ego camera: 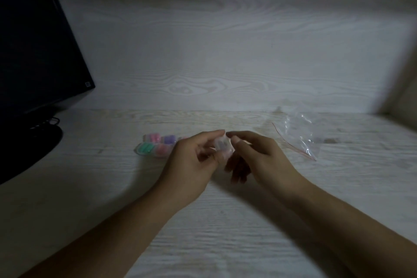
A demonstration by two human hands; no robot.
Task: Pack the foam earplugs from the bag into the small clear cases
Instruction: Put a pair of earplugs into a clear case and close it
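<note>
The left hand (191, 160) curls its fingers (216, 136) round a small clear case (223, 145), held above the surface (225, 232); the right hand (255, 156) pinches its other side, lower fingers loosely bent. Filled cases (155, 146) lie just left; the bag (300, 135) lies right
</note>
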